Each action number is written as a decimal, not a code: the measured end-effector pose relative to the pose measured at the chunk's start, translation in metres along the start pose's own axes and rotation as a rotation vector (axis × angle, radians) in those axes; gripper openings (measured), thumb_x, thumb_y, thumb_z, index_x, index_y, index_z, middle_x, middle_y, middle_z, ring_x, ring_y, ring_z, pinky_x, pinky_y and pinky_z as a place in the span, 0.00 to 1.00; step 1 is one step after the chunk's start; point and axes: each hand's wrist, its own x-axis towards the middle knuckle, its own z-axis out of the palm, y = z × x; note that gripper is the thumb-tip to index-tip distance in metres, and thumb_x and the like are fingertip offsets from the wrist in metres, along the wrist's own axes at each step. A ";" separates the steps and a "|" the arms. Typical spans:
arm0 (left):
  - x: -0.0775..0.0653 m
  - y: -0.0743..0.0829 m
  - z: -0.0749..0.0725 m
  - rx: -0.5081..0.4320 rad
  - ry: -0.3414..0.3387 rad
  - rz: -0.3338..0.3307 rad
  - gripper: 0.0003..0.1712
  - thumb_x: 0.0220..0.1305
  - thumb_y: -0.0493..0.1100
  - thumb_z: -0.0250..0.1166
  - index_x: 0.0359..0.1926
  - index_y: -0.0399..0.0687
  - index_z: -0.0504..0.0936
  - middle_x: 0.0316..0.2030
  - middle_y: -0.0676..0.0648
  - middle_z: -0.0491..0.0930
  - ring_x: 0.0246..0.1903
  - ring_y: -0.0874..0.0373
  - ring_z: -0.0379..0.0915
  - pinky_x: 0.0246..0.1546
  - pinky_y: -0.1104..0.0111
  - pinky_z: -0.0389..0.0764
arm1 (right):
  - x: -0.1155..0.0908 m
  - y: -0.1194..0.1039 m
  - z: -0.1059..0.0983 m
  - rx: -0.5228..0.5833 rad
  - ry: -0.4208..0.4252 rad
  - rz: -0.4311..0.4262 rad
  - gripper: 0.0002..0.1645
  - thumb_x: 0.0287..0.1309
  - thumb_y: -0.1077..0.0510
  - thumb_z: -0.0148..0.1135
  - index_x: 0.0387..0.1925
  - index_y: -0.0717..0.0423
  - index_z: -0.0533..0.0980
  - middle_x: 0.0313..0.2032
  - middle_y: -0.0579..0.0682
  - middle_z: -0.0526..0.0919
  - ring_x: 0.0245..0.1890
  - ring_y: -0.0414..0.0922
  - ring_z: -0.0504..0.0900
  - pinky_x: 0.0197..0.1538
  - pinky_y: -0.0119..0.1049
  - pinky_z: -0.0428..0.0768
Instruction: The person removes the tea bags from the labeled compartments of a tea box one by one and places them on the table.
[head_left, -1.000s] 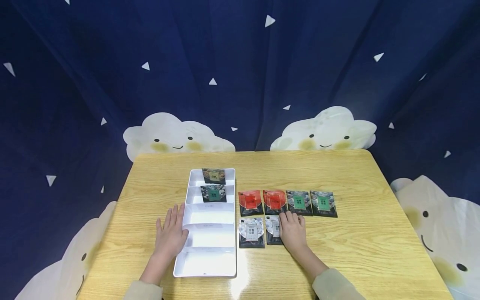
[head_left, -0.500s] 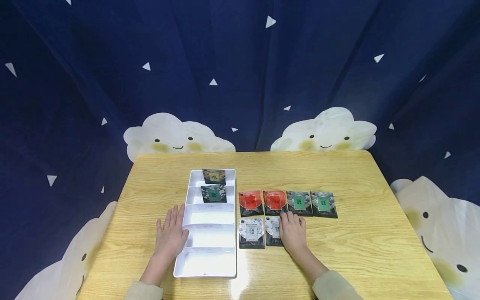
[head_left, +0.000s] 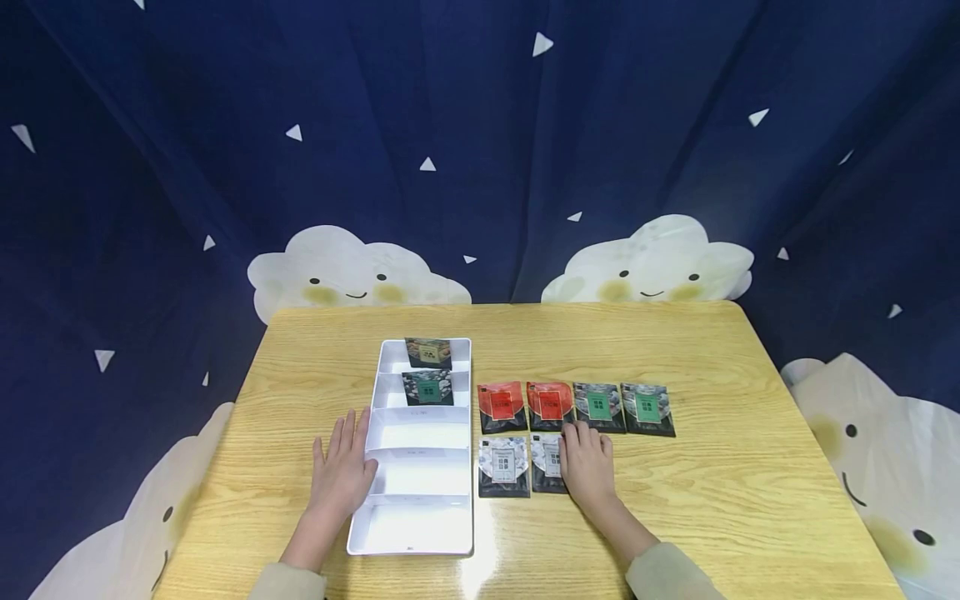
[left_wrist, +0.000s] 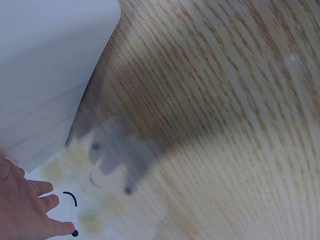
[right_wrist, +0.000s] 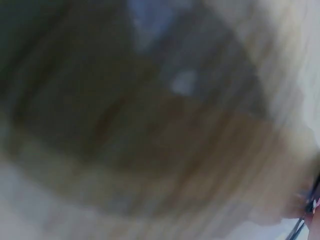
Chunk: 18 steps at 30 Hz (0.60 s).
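Note:
My left hand [head_left: 341,468] rests beside the long white tray [head_left: 472,467], fingers straight and thumb against its left side. The left wrist view also shows this hand at the lower left, near the tray's wall. My right hand [head_left: 588,467] lies over the right part of a white-and-black sachet [head_left: 547,479], with relaxed fingers. A matching white sachet [head_left: 504,465] lies to its left. Above are two red sachets, one left [head_left: 502,407] and one right [head_left: 550,406]. Two green-labelled sachets, one nearer [head_left: 600,407] and one farther right [head_left: 648,408], continue that row.
Inside the tray's far compartments, a gold-labelled sachet [head_left: 428,353] and a dark green sachet [head_left: 427,388] lean upright. Low dividers split the tray. The wooden table [head_left: 750,500] meets a dark blue curtain [head_left: 495,150] behind. The right wrist view is blurred.

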 end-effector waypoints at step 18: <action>0.000 -0.001 0.001 0.019 0.010 0.001 0.40 0.60 0.44 0.50 0.71 0.43 0.45 0.68 0.33 0.45 0.67 0.37 0.37 0.62 0.39 0.36 | 0.060 -0.041 -0.025 0.094 0.027 -0.057 0.13 0.56 0.59 0.56 0.44 0.56 0.73 0.39 0.52 0.76 0.41 0.51 0.73 0.47 0.51 0.66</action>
